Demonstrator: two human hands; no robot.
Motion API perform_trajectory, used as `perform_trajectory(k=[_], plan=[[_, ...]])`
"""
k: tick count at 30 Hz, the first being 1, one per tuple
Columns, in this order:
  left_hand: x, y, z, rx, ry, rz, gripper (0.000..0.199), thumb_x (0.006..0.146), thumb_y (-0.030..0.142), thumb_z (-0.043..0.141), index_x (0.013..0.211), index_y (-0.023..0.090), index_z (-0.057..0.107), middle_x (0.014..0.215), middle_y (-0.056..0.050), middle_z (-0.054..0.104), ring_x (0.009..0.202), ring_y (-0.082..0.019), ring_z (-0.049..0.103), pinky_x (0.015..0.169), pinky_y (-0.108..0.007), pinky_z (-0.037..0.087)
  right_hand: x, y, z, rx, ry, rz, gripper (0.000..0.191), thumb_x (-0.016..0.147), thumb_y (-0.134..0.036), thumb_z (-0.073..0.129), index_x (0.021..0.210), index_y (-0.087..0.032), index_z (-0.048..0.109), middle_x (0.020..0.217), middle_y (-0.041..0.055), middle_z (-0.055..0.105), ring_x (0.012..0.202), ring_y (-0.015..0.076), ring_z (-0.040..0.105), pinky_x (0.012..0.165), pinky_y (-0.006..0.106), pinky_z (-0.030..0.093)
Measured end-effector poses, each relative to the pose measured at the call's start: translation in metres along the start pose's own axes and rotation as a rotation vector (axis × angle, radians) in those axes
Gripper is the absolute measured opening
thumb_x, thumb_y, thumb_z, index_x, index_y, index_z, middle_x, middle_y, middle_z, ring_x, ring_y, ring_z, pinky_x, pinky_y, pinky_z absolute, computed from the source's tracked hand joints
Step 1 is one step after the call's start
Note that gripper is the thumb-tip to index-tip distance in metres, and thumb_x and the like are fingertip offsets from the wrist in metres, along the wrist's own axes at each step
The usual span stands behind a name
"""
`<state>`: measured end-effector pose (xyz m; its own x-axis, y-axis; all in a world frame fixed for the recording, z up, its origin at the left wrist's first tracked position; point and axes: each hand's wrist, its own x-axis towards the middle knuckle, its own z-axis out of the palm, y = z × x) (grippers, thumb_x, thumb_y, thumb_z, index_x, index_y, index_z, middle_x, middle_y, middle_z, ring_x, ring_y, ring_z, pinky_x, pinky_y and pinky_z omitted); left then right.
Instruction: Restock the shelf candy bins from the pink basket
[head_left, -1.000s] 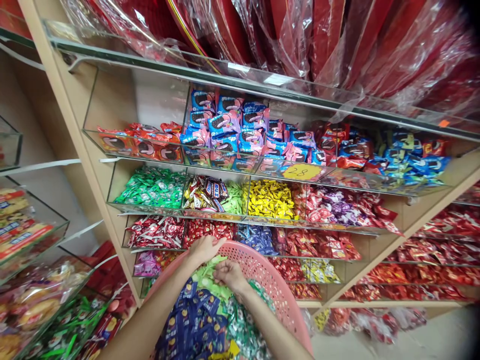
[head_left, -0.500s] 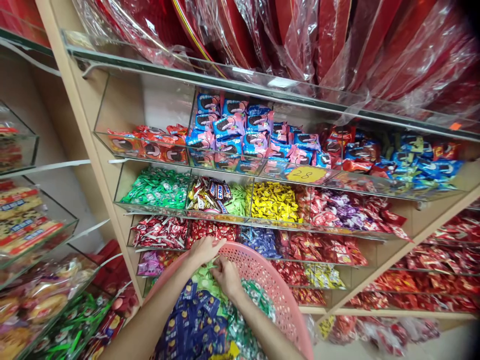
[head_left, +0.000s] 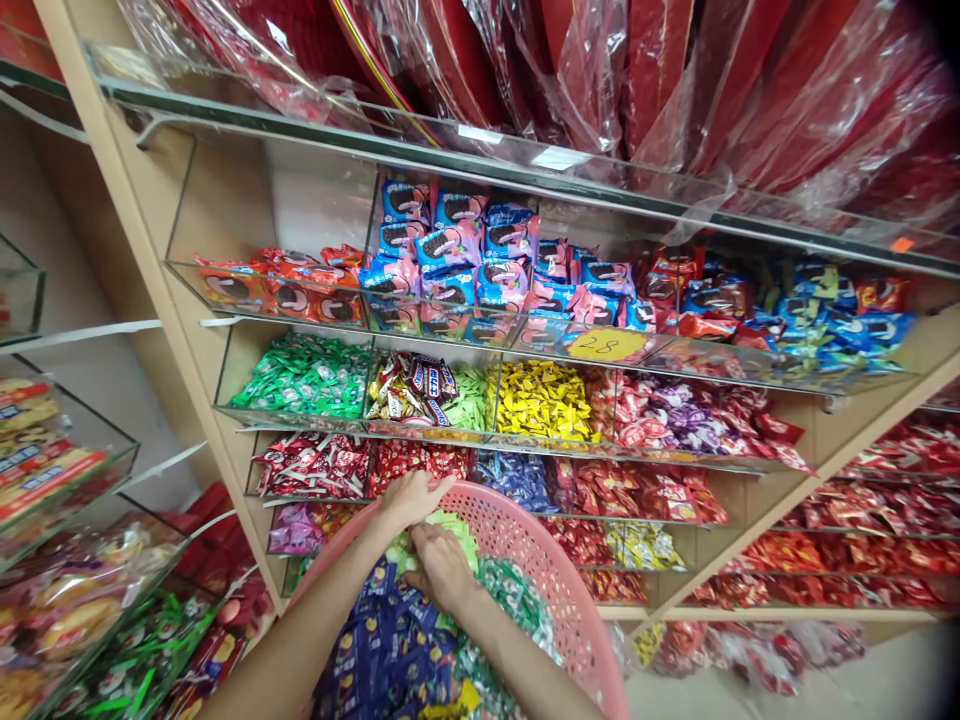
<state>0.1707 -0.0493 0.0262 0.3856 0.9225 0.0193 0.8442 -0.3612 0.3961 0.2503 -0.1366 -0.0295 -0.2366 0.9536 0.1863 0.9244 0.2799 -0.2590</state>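
Note:
A pink perforated plastic basket [head_left: 551,535] is in front of me, with wrapped candies heaped inside. My left hand [head_left: 411,497] is closed over its far rim, thumb pointing right; the other fingertips are out of sight. Inside the basket, my right hand [head_left: 442,565] is curled down among light green wrapped candies [head_left: 459,530], its fingers bent around some of them and partly hidden. Dark blue wrapped candies [head_left: 382,640] fill the near left part of the basket. Green-and-silver candies [head_left: 517,600] lie to the right, and a few yellow ones [head_left: 457,700] show at the bottom.
Beyond the basket rises a wooden rack with glass-fronted bins, holding green candies [head_left: 304,375], Snickers bars [head_left: 431,378] and yellow candies [head_left: 544,400]. Cookie packs [head_left: 450,245] sit above, by a yellow "28" tag [head_left: 606,344]. Another rack [head_left: 82,540] stands close at left; plastic bags [head_left: 757,650] lie at lower right.
My right hand has shifted slightly left and down within the basket, and more light green candies show behind it. My left hand stays on the rim. The view has moved a little.

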Motion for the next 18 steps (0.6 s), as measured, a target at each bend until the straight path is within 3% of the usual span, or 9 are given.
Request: perform_trajectory(k=[12,18], plan=[[-0.001,-0.002,-0.005,0.000,0.002,-0.006,0.061,0.072,0.067,0.026,0.079,0.018,0.061,0.083,-0.010,0.065,0.078,-0.022,0.060,0.060,-0.026,0.037,0.003,-0.005,-0.005,0.011,0.049,0.042,0.032,0.066,-0.027,0.061,0.095,-0.018,0.049,0.090,0.0044,0.057,0.084,0.0188,0.051,0.074,0.028,0.037],[-0.004,-0.003,-0.009,-0.010,0.034,-0.019,0.065,0.072,0.069,0.021,0.076,0.018,0.061,0.080,-0.010,0.066,0.075,-0.022,0.060,0.059,-0.026,0.037,0.016,-0.013,-0.020,-0.003,0.063,-0.017,0.034,0.072,-0.027,0.054,0.105,-0.018,0.050,0.103,0.0086,0.056,0.096,0.0220,0.049,0.081,0.032,0.037]])
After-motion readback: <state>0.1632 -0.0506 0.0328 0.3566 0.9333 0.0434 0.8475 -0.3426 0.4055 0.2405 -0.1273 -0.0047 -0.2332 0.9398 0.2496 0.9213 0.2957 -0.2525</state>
